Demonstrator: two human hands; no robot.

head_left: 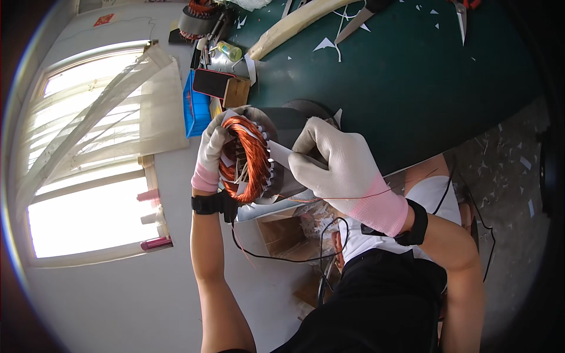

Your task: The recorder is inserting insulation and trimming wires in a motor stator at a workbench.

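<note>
A motor stator [250,156] with orange copper windings lies on its side at the near edge of the dark green table [400,82]. White paper slips stick out of its slots. My left hand [210,154], in a white glove with a pink cuff, grips the stator's left end around the copper coil. My right hand [335,167], gloved the same, holds a white paper strip [281,153] against the stator's right side. A thin copper wire runs across my right wrist.
Scissors [356,20], paper scraps and a cream tube [294,26] lie on the table. A blue bin [197,109], a wooden block with a dark phone-like thing [220,85] and another stator [200,15] sit at its left end. Windows at left. Black cables hang below.
</note>
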